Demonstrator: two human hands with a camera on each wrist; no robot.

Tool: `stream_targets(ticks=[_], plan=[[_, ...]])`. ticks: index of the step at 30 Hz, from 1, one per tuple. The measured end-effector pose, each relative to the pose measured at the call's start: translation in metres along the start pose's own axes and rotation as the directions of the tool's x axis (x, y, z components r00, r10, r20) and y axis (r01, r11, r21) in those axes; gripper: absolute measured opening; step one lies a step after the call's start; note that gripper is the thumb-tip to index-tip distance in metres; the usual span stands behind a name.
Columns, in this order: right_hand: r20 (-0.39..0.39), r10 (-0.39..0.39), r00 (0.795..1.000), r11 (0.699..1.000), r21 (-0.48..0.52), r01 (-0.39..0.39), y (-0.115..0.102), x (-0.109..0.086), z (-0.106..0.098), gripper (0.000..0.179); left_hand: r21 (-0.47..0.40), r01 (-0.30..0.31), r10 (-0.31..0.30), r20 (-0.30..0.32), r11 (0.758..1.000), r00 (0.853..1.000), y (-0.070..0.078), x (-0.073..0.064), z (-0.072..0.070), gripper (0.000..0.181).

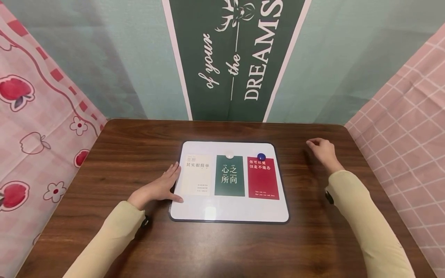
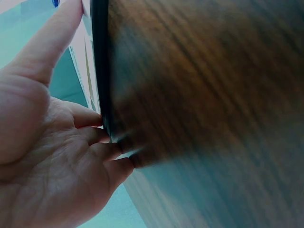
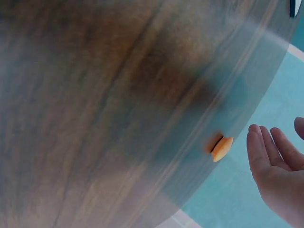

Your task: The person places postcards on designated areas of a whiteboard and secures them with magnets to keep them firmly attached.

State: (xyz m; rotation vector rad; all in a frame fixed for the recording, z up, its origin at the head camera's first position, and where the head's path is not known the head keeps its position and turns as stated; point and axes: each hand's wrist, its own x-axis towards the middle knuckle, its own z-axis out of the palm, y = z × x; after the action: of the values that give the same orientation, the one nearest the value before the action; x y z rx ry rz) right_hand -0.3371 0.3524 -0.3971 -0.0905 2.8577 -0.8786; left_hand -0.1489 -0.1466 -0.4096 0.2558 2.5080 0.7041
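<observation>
A whiteboard (image 1: 194, 210) with a dark rim lies on the table, bearing a cream card (image 1: 196, 179), a green card (image 1: 229, 188) and a red card (image 1: 263, 181) side by side. A white round magnet (image 1: 229, 155) sits at the green card's top edge, a blue one (image 1: 261, 156) at the red card's. My left hand (image 1: 161, 187) rests at the board's left edge, fingers extended, thumb over its surface. To the right of the board, my right hand (image 1: 324, 151) hovers with loosely bent fingers. In the right wrist view an orange magnet (image 3: 222, 149) sits on the table, apart from those fingers.
The brown wooden table (image 1: 222, 251) extends around the board. Behind it hangs a teal and dark green cloth (image 1: 229, 110) with lettering. Pink patterned cloths stand at the left (image 1: 38, 154) and right (image 1: 399, 127).
</observation>
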Motion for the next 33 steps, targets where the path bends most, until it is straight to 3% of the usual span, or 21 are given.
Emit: stream_targets(ticks=[11,21,33], plan=[[-0.087,0.101,0.991,0.994,0.039,-0.098,0.011,0.009,-0.004,0.052,-0.007,-0.001,0.001,-0.003,1.000,1.000,-0.002,0.000,0.000,0.110],[-0.060,0.198,0.978,0.980,0.050,-0.195,0.014,0.010,-0.007,0.052,-0.001,-0.016,0.016,0.011,1.000,1.000,-0.003,-0.001,0.000,0.111],[-0.048,0.212,0.976,0.977,-0.016,-0.213,0.023,0.014,-0.003,0.045,0.049,-0.035,0.032,0.046,0.998,0.998,0.000,-0.002,0.000,0.107]])
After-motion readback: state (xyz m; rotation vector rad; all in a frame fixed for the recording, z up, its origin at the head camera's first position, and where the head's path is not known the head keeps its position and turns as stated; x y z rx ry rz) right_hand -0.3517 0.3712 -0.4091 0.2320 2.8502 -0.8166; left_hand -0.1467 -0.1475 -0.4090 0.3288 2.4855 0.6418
